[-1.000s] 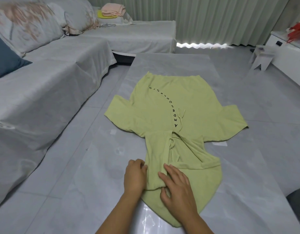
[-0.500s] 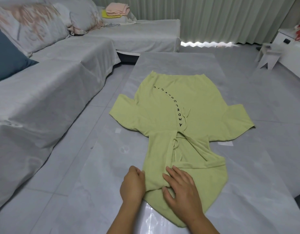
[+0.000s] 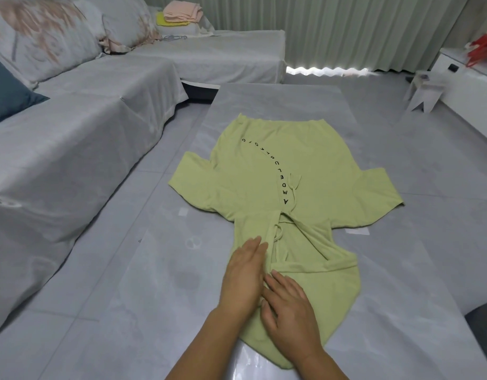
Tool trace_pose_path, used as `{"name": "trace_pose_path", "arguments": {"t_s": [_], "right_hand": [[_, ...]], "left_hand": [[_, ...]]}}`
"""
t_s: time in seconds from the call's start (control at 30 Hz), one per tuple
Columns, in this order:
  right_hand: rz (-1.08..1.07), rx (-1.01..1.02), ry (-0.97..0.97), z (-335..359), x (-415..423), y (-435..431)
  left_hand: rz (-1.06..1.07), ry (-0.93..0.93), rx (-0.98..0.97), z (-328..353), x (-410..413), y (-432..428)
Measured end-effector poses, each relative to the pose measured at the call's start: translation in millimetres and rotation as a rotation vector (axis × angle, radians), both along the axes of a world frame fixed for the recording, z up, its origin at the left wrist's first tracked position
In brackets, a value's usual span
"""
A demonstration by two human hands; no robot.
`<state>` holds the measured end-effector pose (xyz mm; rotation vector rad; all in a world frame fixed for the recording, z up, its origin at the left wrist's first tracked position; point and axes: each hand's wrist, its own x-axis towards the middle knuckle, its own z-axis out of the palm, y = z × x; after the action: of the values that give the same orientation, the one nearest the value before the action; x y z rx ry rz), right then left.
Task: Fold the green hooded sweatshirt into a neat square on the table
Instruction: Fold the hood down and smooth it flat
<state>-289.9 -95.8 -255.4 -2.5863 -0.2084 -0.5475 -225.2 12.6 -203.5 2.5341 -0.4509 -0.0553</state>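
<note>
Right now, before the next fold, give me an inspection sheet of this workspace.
Surface: glossy grey table.
Job's things: green hooded sweatshirt spread flat, hood nearest the person, sleeves out sideways.
Clutter: two small pale patches on the table beside the sweatshirt.
Hands: left hand flat on the hood's left edge; right hand resting on the hood beside it.
Cables: perhaps a grey cord on the sofa; too small to tell.
Surroundings: sofa under covers, folded pink cloths, curtains.

Left hand point(image 3: 243, 278) and right hand point(image 3: 289, 311) press sweatshirt point(image 3: 258, 182).
</note>
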Motion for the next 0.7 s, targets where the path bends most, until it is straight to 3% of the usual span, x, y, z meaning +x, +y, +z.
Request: {"name": "trace_pose_path", "arguments": {"t_s": [0.13, 0.47, 0.57, 0.63, 0.7], "right_hand": [[0.009, 0.009, 0.028, -0.8, 1.8, -0.3], [-0.030, 0.067, 0.035, -0.3, 1.1, -2.3], [-0.035, 0.093, -0.005, 2.1, 0.3, -2.7], [-0.016, 0.110, -0.036, 3.6, 0.8, -2.5], [0.017, 0.093, -0.045, 4.2, 1.1, -2.1]], "left_hand": [[-0.008, 0.046, 0.231, -29.7, 7.2, 3.7], [-0.002, 0.075, 0.317, -25.6, 3.7, 3.7], [0.057, 0.012, 0.103, -13.6, 10.7, 3.2], [0.211, -0.052, -0.074, -6.4, 25.2, 2.9], [0.417, 0.066, -0.206, -1.6, 50.5, 2.9]]}}
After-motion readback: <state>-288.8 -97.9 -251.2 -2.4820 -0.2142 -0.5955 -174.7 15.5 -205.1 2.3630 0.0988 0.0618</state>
